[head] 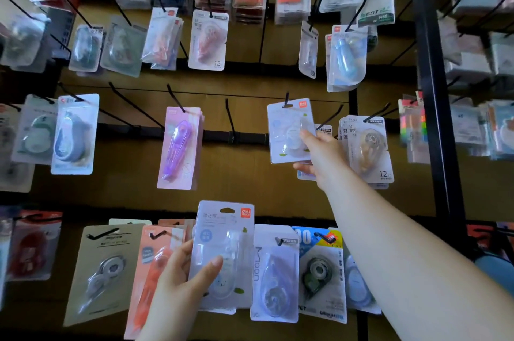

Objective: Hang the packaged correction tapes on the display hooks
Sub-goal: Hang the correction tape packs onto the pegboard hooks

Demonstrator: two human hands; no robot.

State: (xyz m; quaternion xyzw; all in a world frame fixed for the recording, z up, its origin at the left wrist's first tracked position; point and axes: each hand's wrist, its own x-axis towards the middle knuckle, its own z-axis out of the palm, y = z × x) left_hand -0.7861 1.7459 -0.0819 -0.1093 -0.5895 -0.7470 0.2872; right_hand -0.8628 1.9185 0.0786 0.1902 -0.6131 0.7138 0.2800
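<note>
Head camera view, looking at a brown display board (236, 174) crossed by black rails, with rows of thin black wire hooks jutting toward the viewer. Nearly every hook carries flat packs, each a printed card behind a clear, rounded plastic blister with a tape dispenser sealed inside. The person's right hand (319, 157) reaches up to the middle row and pinches a pale lilac correction tape pack (286, 129), thumb on the glossy blister and fingers curled behind the card. The slot at the pack's top sits at the tip of a black hook (286, 99). Just beside it on the right hangs an amber dispenser pack (370, 149) marked 12. To the left, another hook (230, 118) juts out, then a pink card holding a long purple dispenser (180, 146), and further left a blue teardrop-shaped dispenser pack (73, 135). Lower down, the left hand (180, 279) grips a second lilac pack (225, 243) in front of the bottom row, thumb across the clear blister and fingers behind. It has a red logo at its top corner and an arched hang slot. Card edges show behind it; whether they are held too cannot be told. Around it hang a grey card pack (103, 271), an orange pack (155, 271) and a white pack printed Moon (274, 274). A black metal post (434, 90) stands at the right.
</note>
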